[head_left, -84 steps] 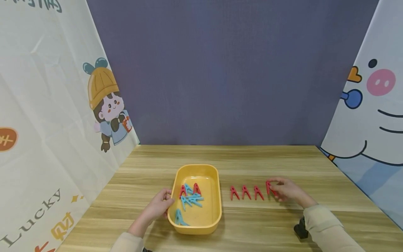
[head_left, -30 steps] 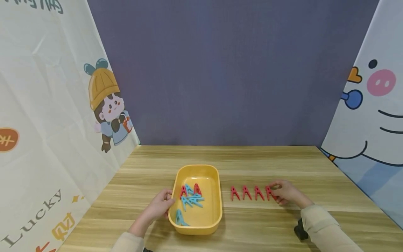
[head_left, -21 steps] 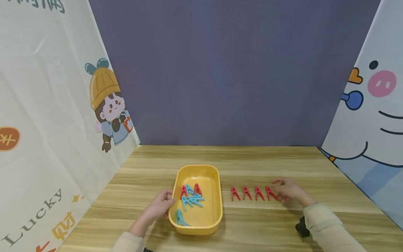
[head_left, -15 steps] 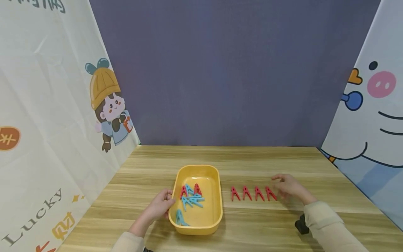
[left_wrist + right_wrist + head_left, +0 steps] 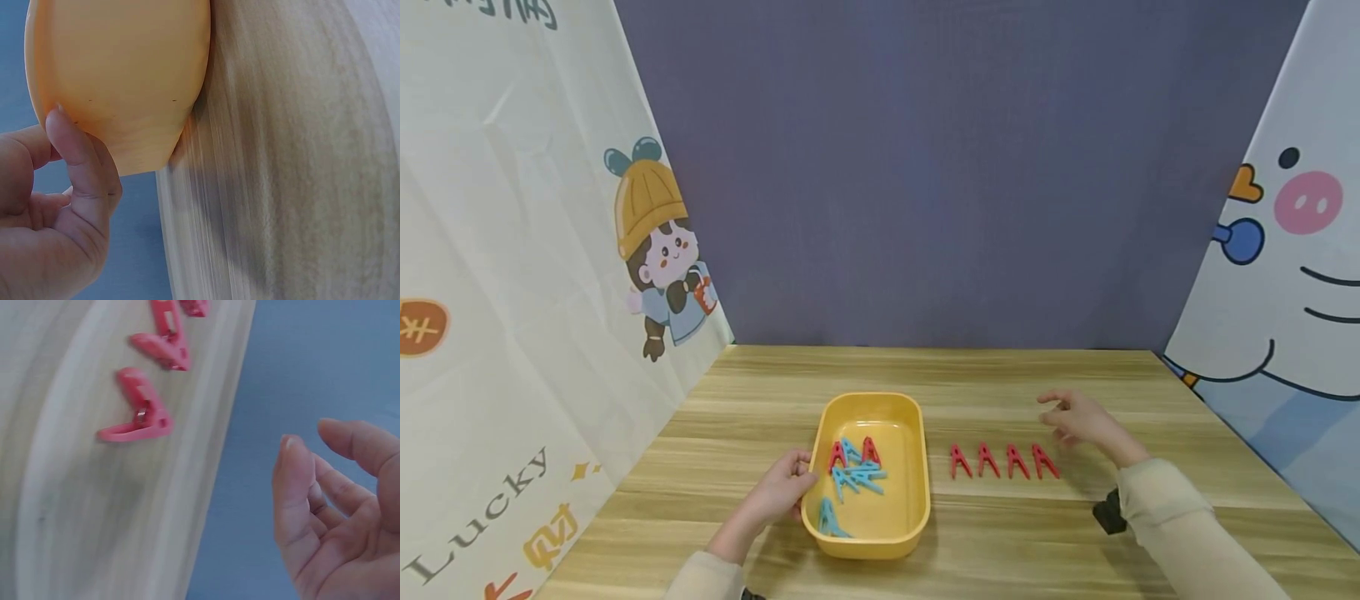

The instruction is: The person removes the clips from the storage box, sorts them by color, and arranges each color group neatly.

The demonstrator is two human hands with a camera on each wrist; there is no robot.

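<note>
My left hand [image 5: 777, 488] grips the left rim of a yellow plastic tub [image 5: 901, 500]; the left wrist view shows thumb and fingers at the rim of the tub [image 5: 125, 69]. Inside lie several light-blue clothespins [image 5: 867, 476] and two red ones, among them a red clothespin [image 5: 870, 451]. Right of the tub, several red clothespins stand in a row, the rightmost red clothespin [image 5: 1043, 460] at its end. Over the far side of that end hovers my right hand [image 5: 1081, 419], holding nothing. In the right wrist view its fingers are loosely bent, apart from the red clothespin [image 5: 140, 409].
The wooden table [image 5: 1000, 533] runs back to a dark blue-grey panel [image 5: 955, 183]. Printed cloths hang at both sides, a left cloth [image 5: 535, 225] and a right cloth [image 5: 1300, 325]. A black wrist device [image 5: 1108, 512] sits below the right sleeve.
My right hand set the rightmost red clothespin down at the end of the row, let go, and has moved up and away from it. The left hand stays on the tub.
</note>
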